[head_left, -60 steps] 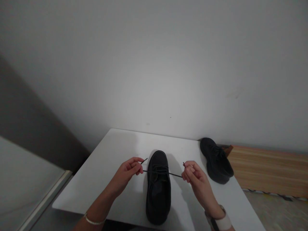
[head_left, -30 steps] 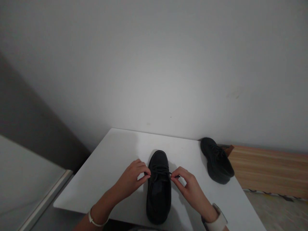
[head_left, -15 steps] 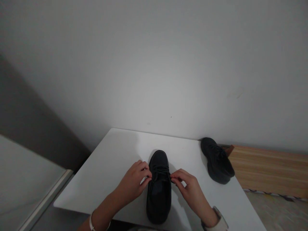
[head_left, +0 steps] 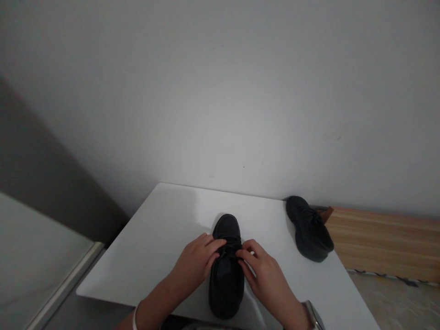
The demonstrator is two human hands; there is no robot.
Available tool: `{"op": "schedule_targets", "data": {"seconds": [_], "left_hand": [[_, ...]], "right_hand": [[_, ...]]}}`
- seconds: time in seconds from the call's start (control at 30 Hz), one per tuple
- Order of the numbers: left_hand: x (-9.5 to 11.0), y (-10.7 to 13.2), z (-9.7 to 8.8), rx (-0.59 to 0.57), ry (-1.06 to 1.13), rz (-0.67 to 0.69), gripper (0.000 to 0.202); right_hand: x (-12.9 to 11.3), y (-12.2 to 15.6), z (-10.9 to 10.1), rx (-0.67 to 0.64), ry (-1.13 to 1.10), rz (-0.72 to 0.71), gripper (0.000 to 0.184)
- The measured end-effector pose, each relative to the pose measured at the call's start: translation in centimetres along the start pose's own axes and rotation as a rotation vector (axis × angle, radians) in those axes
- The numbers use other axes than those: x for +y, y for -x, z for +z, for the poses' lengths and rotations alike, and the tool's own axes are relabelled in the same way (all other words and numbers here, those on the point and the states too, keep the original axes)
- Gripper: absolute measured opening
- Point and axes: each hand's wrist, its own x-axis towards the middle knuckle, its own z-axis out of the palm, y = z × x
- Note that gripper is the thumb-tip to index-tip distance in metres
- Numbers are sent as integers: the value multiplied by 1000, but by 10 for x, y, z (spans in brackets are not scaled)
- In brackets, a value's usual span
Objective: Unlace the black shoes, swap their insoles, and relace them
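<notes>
A black lace-up shoe (head_left: pixel 226 288) stands on the white table in front of me, its toe pointing away. My left hand (head_left: pixel 197 256) reaches over its left side, with the index finger stretched across the lacing and the thumb lower down, a gap between them. From the right, my right hand (head_left: pixel 263 270) has its fingertips bent in at the black shoelace (head_left: pixel 231 247), which it seems to pinch. Fingers partly hide the lace, and it is dark against the shoe. A second black shoe (head_left: pixel 309 231) stands at the table's right edge.
The white table (head_left: pixel 172 215) meets a pale wall (head_left: pixel 220 114) at the back. Beyond its right edge lies a wood-grain board (head_left: pixel 385 243). To the left are a dark panel and a pale frame edge (head_left: pixel 68 284).
Both hands have moved inward from the shoe's sides onto its lacing. The left thumb and index finger, pinched before, are now apart. The shoes have stayed in place.
</notes>
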Motion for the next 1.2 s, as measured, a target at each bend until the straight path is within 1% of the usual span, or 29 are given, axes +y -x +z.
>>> {"op": "schedule_targets", "data": {"seconds": [0.07, 0.2, 0.33, 0.43, 0.53, 0.67, 0.77, 0.9, 0.97, 1.07, 1.2], "left_hand": [[6, 0, -3, -45, -10, 6, 36], [18, -3, -7, -97, -31, -3, 26], [26, -9, -8, -104, -53, -20, 14], [24, -11, -7, -106, -55, -23, 17], [21, -12, -4, -93, -27, -4, 17], [22, -13, -7, -19, 73, 39, 11], [26, -14, -17, 79, 222, 64, 9], [30, -16, -32, 227, 421, 37, 14], [32, -18, -35, 270, 486, 22, 15], [33, -19, -32, 292, 554, 14, 15], [33, -20, -26, 330, 616, -7, 14]], "right_hand": [[-2, -2, 3, 12, 30, 0, 23], [-7, -5, 4, 57, -8, -8, 21], [-16, -7, -2, 140, -180, -40, 18], [-23, -7, -10, 192, -341, -54, 16], [-28, -6, -17, 230, -465, -28, 13], [-28, -5, -20, 284, -568, 5, 13], [-27, -6, -19, 290, -650, 33, 16], [-28, -11, -17, 313, -778, 80, 18], [-28, -13, -16, 320, -848, 111, 20], [-31, -17, -16, 286, -926, 156, 23], [-33, -21, -18, 181, -1001, 174, 29]]}}
